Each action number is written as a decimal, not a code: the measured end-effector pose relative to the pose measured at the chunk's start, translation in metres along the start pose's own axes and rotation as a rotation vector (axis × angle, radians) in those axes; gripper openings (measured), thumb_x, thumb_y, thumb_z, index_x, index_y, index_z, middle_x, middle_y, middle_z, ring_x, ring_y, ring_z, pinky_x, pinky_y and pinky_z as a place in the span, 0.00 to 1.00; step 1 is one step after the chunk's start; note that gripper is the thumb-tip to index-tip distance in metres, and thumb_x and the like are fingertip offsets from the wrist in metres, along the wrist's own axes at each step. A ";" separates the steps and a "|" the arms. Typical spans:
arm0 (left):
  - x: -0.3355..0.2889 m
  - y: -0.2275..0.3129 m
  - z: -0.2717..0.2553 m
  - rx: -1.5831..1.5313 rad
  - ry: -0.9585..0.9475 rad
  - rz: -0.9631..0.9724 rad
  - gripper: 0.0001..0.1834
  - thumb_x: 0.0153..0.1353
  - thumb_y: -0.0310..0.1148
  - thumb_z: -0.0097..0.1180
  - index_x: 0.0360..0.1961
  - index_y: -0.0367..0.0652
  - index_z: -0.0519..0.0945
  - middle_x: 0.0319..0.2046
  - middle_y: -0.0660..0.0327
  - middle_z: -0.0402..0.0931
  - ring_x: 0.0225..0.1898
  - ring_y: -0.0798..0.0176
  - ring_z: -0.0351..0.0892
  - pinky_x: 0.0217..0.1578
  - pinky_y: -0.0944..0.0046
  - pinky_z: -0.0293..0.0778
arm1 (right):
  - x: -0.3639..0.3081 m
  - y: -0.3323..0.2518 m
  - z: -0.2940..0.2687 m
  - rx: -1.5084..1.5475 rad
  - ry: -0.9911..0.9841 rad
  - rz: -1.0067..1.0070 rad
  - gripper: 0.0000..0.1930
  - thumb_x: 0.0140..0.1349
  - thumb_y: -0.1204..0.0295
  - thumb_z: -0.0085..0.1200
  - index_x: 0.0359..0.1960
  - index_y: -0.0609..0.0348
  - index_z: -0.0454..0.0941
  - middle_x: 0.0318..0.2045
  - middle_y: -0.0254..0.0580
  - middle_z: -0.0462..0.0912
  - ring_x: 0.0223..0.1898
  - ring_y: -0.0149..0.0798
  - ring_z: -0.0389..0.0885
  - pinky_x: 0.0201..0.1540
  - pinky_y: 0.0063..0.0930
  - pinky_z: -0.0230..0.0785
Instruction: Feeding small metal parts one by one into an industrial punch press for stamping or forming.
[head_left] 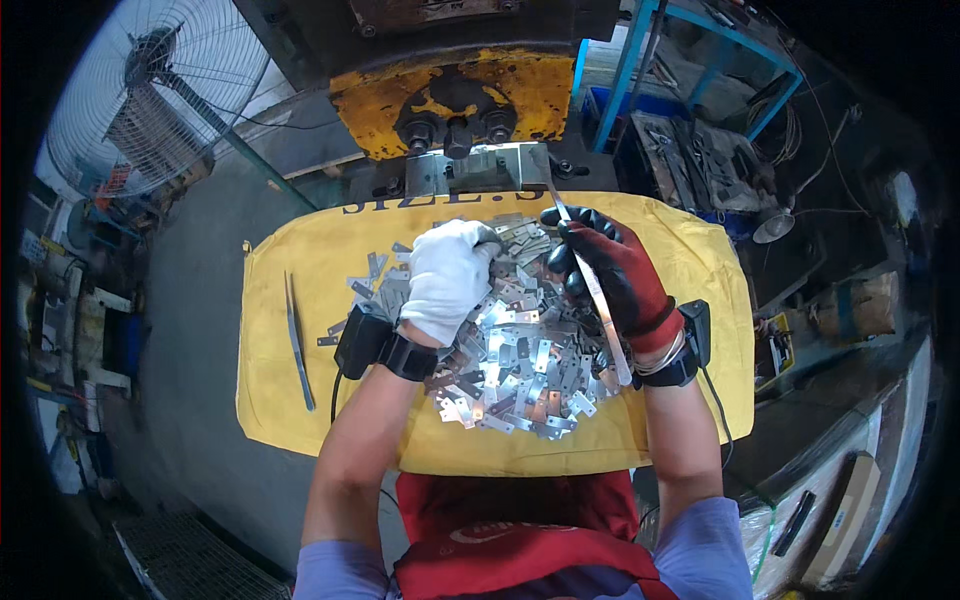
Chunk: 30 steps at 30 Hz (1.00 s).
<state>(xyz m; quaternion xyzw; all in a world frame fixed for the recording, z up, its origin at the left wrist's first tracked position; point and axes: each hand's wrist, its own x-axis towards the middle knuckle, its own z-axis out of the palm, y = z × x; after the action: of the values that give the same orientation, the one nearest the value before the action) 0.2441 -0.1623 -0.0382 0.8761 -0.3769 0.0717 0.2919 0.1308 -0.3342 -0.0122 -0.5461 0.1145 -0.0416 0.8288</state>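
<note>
My right hand (615, 265), in a black and red glove, is closed around long metal tweezers (604, 312). Their narrow end points up to the right end of the press die (495, 168), and I cannot tell if it touches. My left hand (447, 275), in a white glove, rests on a heap of small flat metal plates with holes (540, 375). Its fingers curl down, and what they hold is hidden. A second pair of tweezers (296, 340) lies to the left on the yellow cloth (275, 300).
Above the die hangs the yellow press head (540, 100) with large bolts. A caged fan (150, 100) stands far left. At the far right are a blue metal frame (720, 30) and a tray of tools (690, 160). Cables hang from the devices on my wrists.
</note>
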 end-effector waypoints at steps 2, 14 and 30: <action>-0.003 -0.003 -0.004 -0.063 0.041 -0.021 0.07 0.49 0.32 0.59 0.29 0.42 0.81 0.28 0.55 0.79 0.28 0.56 0.79 0.31 0.62 0.73 | 0.000 0.001 0.000 -0.008 0.001 0.004 0.13 0.64 0.66 0.47 0.45 0.59 0.75 0.22 0.35 0.79 0.16 0.21 0.73 0.17 0.13 0.64; -0.010 -0.023 -0.033 -1.437 -0.008 -0.549 0.07 0.57 0.25 0.55 0.38 0.36 0.76 0.32 0.58 0.79 0.31 0.67 0.78 0.33 0.70 0.75 | -0.008 0.002 0.026 -0.035 -0.118 0.152 0.15 0.63 0.66 0.46 0.48 0.60 0.73 0.24 0.34 0.78 0.20 0.22 0.74 0.19 0.14 0.65; -0.008 -0.040 -0.043 -1.312 -0.044 -0.579 0.06 0.52 0.26 0.59 0.33 0.37 0.80 0.28 0.64 0.78 0.27 0.74 0.74 0.29 0.76 0.68 | -0.006 0.018 0.028 -0.163 -0.224 0.218 0.16 0.60 0.74 0.50 0.49 0.65 0.70 0.36 0.38 0.80 0.39 0.28 0.77 0.43 0.19 0.68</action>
<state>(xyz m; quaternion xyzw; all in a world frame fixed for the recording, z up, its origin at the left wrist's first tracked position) 0.2703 -0.1108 -0.0239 0.5862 -0.1008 -0.2674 0.7581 0.1310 -0.3006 -0.0172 -0.5972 0.0829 0.1190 0.7889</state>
